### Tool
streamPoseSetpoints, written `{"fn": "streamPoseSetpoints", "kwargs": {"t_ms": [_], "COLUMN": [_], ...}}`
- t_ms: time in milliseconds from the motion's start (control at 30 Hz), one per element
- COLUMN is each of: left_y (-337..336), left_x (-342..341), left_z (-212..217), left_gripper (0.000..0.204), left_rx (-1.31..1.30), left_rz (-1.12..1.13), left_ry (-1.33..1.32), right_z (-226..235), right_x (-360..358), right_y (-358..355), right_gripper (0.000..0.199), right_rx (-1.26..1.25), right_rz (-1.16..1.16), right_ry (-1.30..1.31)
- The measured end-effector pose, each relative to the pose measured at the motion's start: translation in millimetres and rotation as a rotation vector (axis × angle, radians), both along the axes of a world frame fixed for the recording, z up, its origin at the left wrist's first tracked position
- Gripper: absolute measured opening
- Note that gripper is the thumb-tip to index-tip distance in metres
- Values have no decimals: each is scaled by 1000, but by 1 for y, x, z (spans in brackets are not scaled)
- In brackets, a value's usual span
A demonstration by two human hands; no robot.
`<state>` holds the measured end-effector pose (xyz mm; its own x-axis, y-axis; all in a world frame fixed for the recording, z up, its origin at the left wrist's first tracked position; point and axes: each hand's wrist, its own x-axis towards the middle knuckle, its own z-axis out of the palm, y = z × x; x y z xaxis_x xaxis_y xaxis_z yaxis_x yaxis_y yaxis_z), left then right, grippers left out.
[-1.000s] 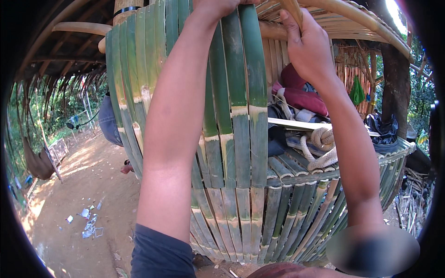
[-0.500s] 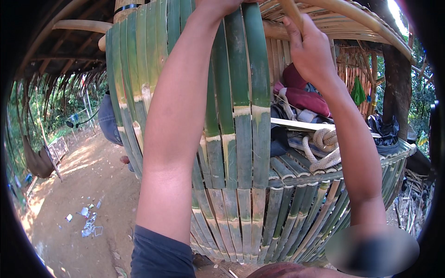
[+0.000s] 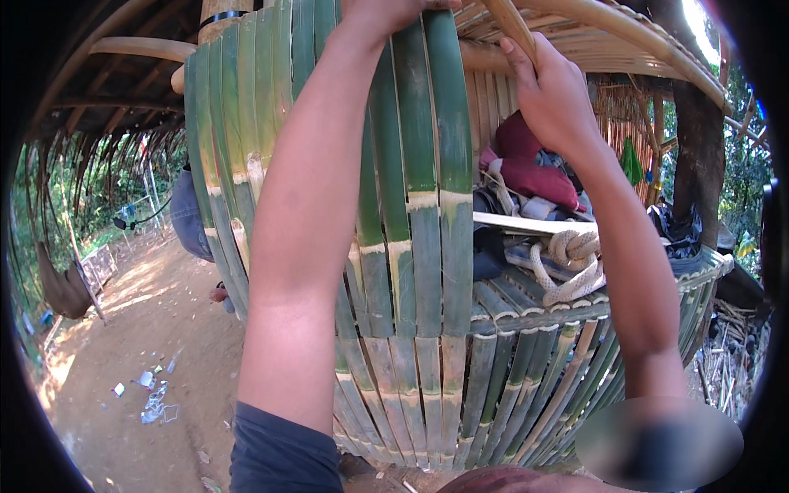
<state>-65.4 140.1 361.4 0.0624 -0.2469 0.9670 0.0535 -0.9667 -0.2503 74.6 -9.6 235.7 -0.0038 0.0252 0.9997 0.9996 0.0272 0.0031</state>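
Upright green bamboo slats [image 3: 422,131] stand side by side in front of me as a wall. My left hand [image 3: 393,11] is against their upper part, cut off by the top edge of the view. Most of its fingers are out of sight, so what they hold does not show. To the right, my right hand [image 3: 557,97] is closed around a wooden handle [image 3: 511,29]. The handle slants up and leftward out of view, and its far end is hidden.
Behind the slats, a bamboo platform [image 3: 538,316] bears thick knotted rope [image 3: 573,259], red cloth [image 3: 538,181], a pale strip [image 3: 526,222] and a black plastic bag [image 3: 678,230]. Someone's blue clothing [image 3: 189,215] shows past the left side. Litter [image 3: 154,398] lies on the dirt ground.
The right hand and the handle have come down slightly. My left hand stays at the slats, and the whole view has shifted a little.
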Motion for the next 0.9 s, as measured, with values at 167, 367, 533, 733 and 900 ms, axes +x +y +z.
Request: {"fn": "streamPoseSetpoints", "kwargs": {"t_ms": [167, 367, 533, 733, 900], "left_y": [2, -4, 2, 1, -4], "left_x": [4, 5, 4, 4, 0], "left_z": [1, -2, 1, 0, -3], "left_gripper": [88, 88, 87, 89, 91], "left_rx": [-12, -85, -73, -9, -134], "left_rz": [7, -15, -68, -76, -3], "left_ry": [-2, 41, 44, 17, 47], "right_z": [-4, -1, 1, 10, 1], "right_x": [2, 0, -15, 10, -15], "right_y": [2, -13, -11, -5, -12], "right_gripper": [33, 39, 39, 38, 37], "right_rx": [39, 134, 84, -2, 51], "right_rz": [17, -31, 29, -94, 22], "right_ry": [8, -32, -65, -51, 1]}}
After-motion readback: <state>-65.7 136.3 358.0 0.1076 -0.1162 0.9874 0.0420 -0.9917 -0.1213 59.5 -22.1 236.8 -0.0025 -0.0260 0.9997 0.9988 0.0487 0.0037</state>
